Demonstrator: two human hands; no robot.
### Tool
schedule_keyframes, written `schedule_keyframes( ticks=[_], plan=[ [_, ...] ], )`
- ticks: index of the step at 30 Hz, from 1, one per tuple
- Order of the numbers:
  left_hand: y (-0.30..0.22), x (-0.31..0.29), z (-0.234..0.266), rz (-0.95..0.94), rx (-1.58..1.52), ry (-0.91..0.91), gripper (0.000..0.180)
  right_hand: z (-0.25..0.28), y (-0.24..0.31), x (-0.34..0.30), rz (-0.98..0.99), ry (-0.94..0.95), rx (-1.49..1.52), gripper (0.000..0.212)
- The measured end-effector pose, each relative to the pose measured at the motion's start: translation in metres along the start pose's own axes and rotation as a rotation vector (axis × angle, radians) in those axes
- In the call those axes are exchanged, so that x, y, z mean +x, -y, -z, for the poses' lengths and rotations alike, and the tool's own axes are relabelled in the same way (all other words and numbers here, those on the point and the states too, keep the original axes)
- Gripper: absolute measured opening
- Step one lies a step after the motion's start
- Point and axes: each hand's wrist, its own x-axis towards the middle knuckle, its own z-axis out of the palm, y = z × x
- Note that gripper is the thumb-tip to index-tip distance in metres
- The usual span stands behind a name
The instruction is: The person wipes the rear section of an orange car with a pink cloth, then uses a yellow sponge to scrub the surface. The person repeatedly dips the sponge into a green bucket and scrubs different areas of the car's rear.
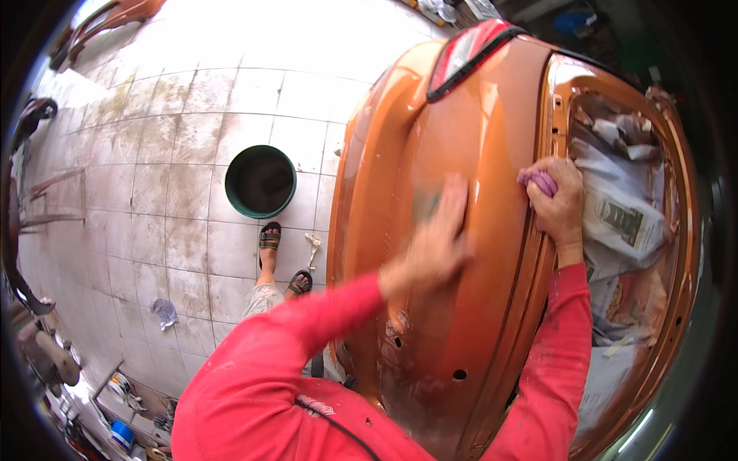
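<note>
My left hand (437, 244), blurred by motion, lies with its fingers stretched along the orange car body panel (415, 307). A flat greyish-green piece (426, 204), likely a sheet of sandpaper, shows under and beside these fingers. The panel around it looks wet and dull. My right hand (560, 198) is closed round a crumpled purple cloth (541, 181) at the edge of the large opening. Above my hands sits a red and clear tail light (470, 55) with a black edge. Below my left hand the panel has round holes (460, 375).
Newspaper and plastic sheeting (621, 207) fill the opening on the right. A dark green bucket (261, 182) with dark water stands on the tiled floor (177, 200), beside my sandalled feet (269, 238). A crumpled plastic piece (163, 313) lies farther left, and assorted items line the left edge.
</note>
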Motion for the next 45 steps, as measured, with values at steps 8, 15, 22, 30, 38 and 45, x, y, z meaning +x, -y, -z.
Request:
schedule_keyframes(
  ticks=[8,15,22,30,38,45],
  plan=[
    [0.028,0.08,0.001,-0.094,0.037,-0.193,0.077,-0.011,-0.003,0.005,-0.006,-0.013,0.016,0.007],
    [-0.012,-0.128,-0.021,-0.098,0.051,0.097,0.107,-0.007,0.004,0.011,0.009,-0.025,-0.008,0.009],
    [0.029,0.059,0.048,-0.038,0.176,-0.038,0.091,-0.019,0.011,0.018,0.018,-0.008,0.105,0.007],
    [0.063,-0.118,-0.011,0.048,0.61,-0.088,0.091,-0.008,0.002,0.013,0.0,0.028,0.083,0.011],
    [-0.049,-0.12,-0.019,0.422,-0.062,0.055,0.092,-0.006,-0.009,0.0,-0.034,0.08,0.091,0.011],
    [-0.005,-0.089,-0.024,0.583,0.04,-0.154,0.093,-0.012,-0.003,0.012,-0.026,0.092,0.089,0.011]
  ],
)
